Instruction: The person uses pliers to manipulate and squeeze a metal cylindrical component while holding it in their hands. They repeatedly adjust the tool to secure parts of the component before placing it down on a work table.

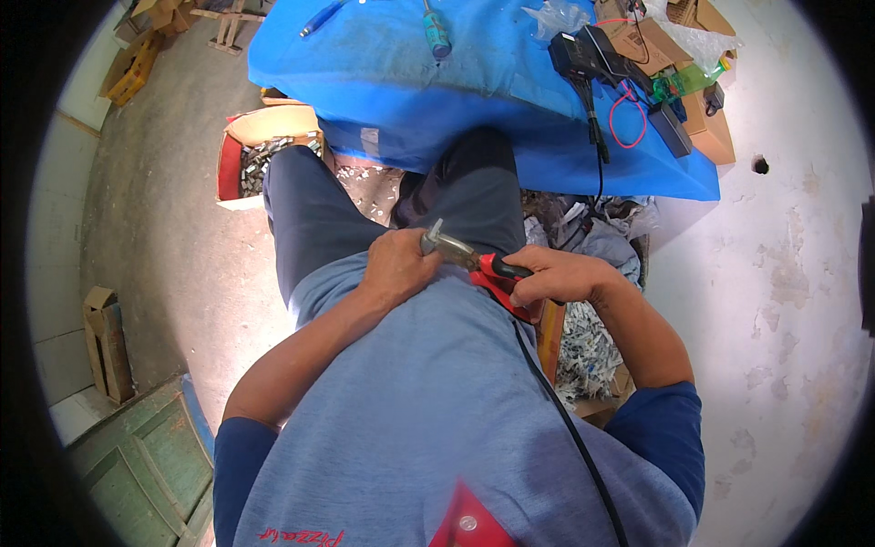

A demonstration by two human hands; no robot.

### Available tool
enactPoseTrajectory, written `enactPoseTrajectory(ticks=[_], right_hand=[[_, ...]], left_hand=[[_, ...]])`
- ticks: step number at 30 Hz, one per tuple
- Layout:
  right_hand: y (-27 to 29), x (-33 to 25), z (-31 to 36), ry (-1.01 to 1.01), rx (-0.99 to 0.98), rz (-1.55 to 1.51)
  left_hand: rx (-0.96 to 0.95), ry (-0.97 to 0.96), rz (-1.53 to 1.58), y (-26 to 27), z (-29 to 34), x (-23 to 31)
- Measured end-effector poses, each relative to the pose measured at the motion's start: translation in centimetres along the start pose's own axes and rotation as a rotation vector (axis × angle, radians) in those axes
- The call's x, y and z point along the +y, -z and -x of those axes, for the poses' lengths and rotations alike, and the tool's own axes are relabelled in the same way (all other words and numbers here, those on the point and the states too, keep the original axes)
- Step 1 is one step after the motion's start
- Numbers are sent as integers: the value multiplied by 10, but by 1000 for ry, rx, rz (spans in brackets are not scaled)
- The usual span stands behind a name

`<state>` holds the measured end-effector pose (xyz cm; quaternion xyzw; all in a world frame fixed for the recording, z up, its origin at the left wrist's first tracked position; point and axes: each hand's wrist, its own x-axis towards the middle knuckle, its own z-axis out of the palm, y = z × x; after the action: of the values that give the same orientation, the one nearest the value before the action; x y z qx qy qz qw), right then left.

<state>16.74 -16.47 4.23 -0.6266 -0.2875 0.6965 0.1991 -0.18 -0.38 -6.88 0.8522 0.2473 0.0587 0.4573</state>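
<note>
My right hand (pixel 567 275) is wrapped round the red and black handles of a pair of pliers (pixel 497 269), held in front of my lap. Their metal jaws point left toward my left hand (pixel 398 267). That hand is closed on a small grey metal part (pixel 429 241), whose thin end sticks up past the fingers. Jaws and part lie close together; whether they touch cannot be made out. Both hands rest near the front of my grey-blue shirt.
A blue-covered table (pixel 383 82) stands ahead, with a teal-handled screwdriver (pixel 436 35), a blue pen (pixel 321 18), black power adapters (pixel 574 56) and a green bottle (pixel 685 82). Left of my knees, a carton (pixel 230 171) holds small metal parts. Shredded paper (pixel 588 351) lies right; a black cable (pixel 572 428) crosses my side.
</note>
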Motion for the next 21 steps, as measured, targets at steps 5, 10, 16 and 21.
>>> enactPoseTrajectory(ticks=[5, 10, 16, 21], right_hand=[[-2, -4, 3, -12, 5, 23], [-2, -4, 3, -4, 15, -6], [-3, -3, 3, -27, 30, -6], [-5, -12, 3, -50, 36, 72]], left_hand=[[-14, 15, -11, -2, -1, -1], [-40, 24, -19, -2, -3, -2], [-10, -13, -94, -4, -3, -3], [7, -24, -171, -2, -3, 1]])
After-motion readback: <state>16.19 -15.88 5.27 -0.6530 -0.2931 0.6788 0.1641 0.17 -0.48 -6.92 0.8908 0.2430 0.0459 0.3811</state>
